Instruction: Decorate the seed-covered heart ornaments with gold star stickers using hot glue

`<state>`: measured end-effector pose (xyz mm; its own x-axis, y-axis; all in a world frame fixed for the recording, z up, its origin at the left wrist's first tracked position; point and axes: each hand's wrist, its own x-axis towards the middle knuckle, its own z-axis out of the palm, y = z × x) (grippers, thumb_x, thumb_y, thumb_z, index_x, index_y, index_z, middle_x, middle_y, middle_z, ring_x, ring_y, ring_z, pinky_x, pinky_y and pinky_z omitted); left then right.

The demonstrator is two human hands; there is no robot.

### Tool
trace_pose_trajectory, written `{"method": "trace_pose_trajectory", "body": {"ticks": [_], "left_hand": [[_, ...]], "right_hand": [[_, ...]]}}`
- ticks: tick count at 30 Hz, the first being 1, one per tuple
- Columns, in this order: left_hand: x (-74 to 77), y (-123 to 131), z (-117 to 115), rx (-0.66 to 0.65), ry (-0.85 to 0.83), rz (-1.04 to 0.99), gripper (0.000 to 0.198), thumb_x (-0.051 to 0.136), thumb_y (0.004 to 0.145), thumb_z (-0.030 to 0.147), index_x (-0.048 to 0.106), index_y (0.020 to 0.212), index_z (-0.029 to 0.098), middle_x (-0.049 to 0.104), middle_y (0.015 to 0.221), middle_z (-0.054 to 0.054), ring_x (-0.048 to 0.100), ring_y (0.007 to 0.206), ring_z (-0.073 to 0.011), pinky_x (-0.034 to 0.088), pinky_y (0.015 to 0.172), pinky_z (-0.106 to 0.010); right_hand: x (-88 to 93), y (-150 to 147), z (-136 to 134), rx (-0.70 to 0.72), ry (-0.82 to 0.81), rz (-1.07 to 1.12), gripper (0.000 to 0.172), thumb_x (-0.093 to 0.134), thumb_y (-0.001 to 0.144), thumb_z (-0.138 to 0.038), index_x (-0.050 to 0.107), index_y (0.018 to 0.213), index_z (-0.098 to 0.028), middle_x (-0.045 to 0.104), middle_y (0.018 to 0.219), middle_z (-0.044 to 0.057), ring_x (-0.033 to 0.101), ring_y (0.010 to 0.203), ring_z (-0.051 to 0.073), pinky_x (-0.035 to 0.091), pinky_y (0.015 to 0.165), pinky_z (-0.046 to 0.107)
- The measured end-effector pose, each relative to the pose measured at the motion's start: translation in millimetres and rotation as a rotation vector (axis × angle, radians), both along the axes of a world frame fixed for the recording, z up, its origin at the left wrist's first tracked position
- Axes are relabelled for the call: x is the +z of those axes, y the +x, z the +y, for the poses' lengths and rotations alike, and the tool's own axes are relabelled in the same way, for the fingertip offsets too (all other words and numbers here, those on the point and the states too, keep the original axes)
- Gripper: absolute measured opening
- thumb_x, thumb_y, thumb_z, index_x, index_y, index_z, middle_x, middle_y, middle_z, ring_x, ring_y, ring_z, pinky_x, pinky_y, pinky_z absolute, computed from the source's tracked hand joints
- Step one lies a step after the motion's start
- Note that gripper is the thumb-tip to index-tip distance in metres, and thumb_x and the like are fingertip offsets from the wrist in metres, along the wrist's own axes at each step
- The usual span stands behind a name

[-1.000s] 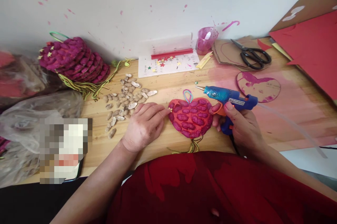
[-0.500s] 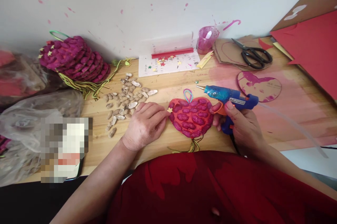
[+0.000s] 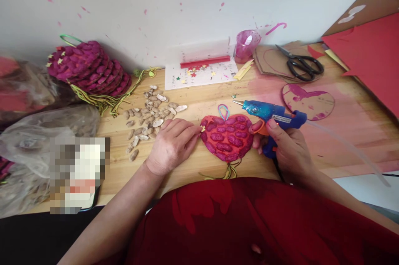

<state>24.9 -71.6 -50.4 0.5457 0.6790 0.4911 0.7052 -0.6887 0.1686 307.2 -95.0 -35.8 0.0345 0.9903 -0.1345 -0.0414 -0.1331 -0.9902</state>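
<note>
A red heart decoration (image 3: 230,137) covered with magenta-painted peanut shells lies flat on the table, with a cord loop (image 3: 223,112) at its top and a yarn tassel (image 3: 230,170) below. My left hand (image 3: 174,144) is at its left edge, fingertips pinched on a small yellow star (image 3: 203,129) that lies over the upper left of the heart. In my right hand (image 3: 288,144) is a blue glue gun (image 3: 269,113), its metal nozzle pointing left above the heart. A clear glue stick (image 3: 346,144) trails out of its back. My right fingers are close to the heart's right edge.
Loose peanut shells (image 3: 152,111) lie left of the heart. Behind are a paper sheet (image 3: 174,84) with small stars, a pink-stained cup (image 3: 246,45) and black scissors (image 3: 304,67) on cardboard. Finished hearts (image 3: 93,69) are stacked at left, near plastic bags (image 3: 28,144); a cardboard heart (image 3: 311,105) lies right.
My left fingertips and the yellow star have shifted slightly right, further onto the heart. The glue gun stays in my right hand, almost unmoved.
</note>
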Motion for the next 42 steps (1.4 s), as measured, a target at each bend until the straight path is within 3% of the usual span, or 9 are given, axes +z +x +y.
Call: {"method": "trace_pose_trajectory", "body": {"ticks": [8, 16, 23, 29, 35, 42], "left_hand": [[2.2, 0, -1, -0.019, -0.029, -0.029, 0.007, 0.063, 0.095, 0.015, 0.068, 0.097, 0.019, 0.073, 0.089, -0.004, 0.067, 0.084, -0.0175, 0.047, 0.078, -0.034], [2.5, -1, -1, 0.010, -0.071, -0.120, 0.010, 0.063, 0.094, 0.017, 0.069, 0.102, 0.019, 0.072, 0.091, -0.005, 0.066, 0.082, -0.0175, 0.049, 0.078, -0.034], [10.8, 5, -5, 0.006, -0.151, -0.171, 0.007, 0.066, 0.095, 0.022, 0.072, 0.098, 0.019, 0.071, 0.087, -0.004, 0.064, 0.079, -0.0163, 0.049, 0.077, -0.033], [15.6, 9, -12, 0.009, -0.092, 0.018, 0.011, 0.063, 0.098, 0.024, 0.071, 0.104, 0.019, 0.068, 0.087, -0.003, 0.061, 0.080, -0.0174, 0.046, 0.076, -0.034], [28.1, 8, -10, -0.044, -0.068, 0.233, 0.021, 0.057, 0.100, 0.017, 0.068, 0.118, 0.019, 0.068, 0.102, -0.006, 0.062, 0.095, -0.0227, 0.045, 0.085, -0.039], [39.2, 23, -10, 0.035, -0.154, 0.249, 0.015, 0.061, 0.099, 0.026, 0.072, 0.100, 0.016, 0.067, 0.095, -0.009, 0.061, 0.089, -0.0240, 0.050, 0.083, -0.040]], "right_hand": [[0.0, -1, 0, 0.001, 0.010, 0.014, 0.034, 0.063, 0.096, -0.052, 0.072, 0.077, -0.026, 0.065, 0.059, 0.001, 0.055, 0.048, 0.015, 0.041, 0.046, 0.028], [1.7, -1, 1, -0.004, 0.005, 0.002, 0.034, 0.062, 0.096, -0.052, 0.072, 0.077, -0.026, 0.065, 0.060, 0.000, 0.055, 0.049, 0.015, 0.041, 0.046, 0.028], [0.4, 0, 1, 0.009, 0.016, 0.023, 0.034, 0.063, 0.096, -0.051, 0.071, 0.075, -0.026, 0.065, 0.059, 0.000, 0.056, 0.048, 0.014, 0.042, 0.046, 0.026], [4.0, 0, 0, 0.036, 0.002, 0.042, 0.034, 0.062, 0.098, -0.049, 0.071, 0.080, -0.021, 0.066, 0.061, 0.001, 0.056, 0.050, 0.013, 0.042, 0.048, 0.025], [2.6, 2, 1, 0.042, 0.000, 0.051, 0.036, 0.062, 0.097, -0.050, 0.070, 0.080, -0.019, 0.066, 0.061, 0.000, 0.057, 0.049, 0.011, 0.042, 0.048, 0.024], [1.4, 2, 2, 0.036, 0.001, 0.045, 0.039, 0.066, 0.094, -0.054, 0.069, 0.079, -0.019, 0.066, 0.059, 0.001, 0.055, 0.046, 0.011, 0.042, 0.045, 0.024]]}}
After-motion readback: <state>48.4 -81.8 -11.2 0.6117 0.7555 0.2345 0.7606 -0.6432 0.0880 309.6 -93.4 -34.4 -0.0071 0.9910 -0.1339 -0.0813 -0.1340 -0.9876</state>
